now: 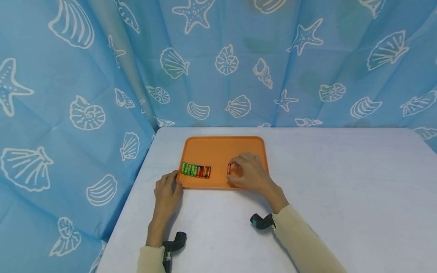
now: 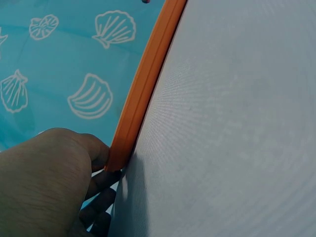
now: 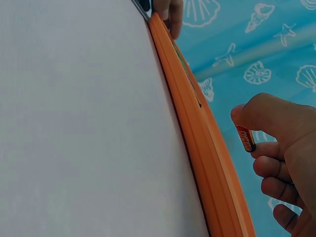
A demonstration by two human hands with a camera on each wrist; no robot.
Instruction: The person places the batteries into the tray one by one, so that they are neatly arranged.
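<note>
An orange tray (image 1: 222, 146) lies on the table. Near its left end, several small batteries (image 1: 196, 170) stand side by side in a row, green ones at the left and red or dark ones at the right. My right hand (image 1: 252, 172) pinches one red-and-black battery (image 3: 245, 138) by its ends between thumb and index finger, above the right part of the tray. The other fingers of that hand are loosely curled. At the tray's front left corner, my left hand (image 1: 168, 195) grips the rim, thumb on one side and fingers on the other, as the left wrist view shows.
The tray rests on a white-covered table (image 1: 341, 189). Blue curtains (image 1: 211, 87) with shell and starfish drawings hang behind and at the left. A black wrist device (image 1: 175, 242) sits on the left arm, another black device (image 1: 262, 221) on the right.
</note>
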